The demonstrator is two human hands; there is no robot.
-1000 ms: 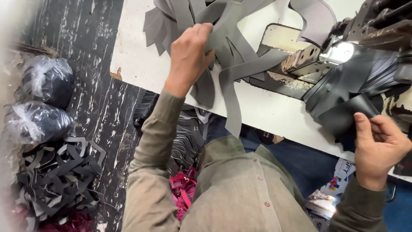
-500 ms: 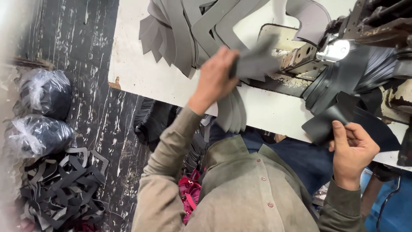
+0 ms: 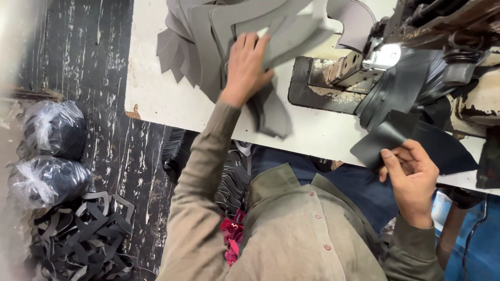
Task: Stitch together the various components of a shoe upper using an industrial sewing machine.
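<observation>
The left hand (image 3: 246,65) lay on a pile of flat grey cut material pieces (image 3: 208,31) on the white worktable (image 3: 156,88), its fingers curled around one long grey strip (image 3: 291,34) of that pile. The right hand (image 3: 411,174) was near the table's front edge, and its thumb and fingers pinched the corner of a flat black leather-like piece (image 3: 383,140), which lay on the table just beside an old worn sewing machine (image 3: 338,78). More black pieces (image 3: 401,86) were under the machine's lit head. On the dark floor lay two plastic bags with dark contents (image 3: 49,156) and a heap of black strips (image 3: 83,234).
</observation>
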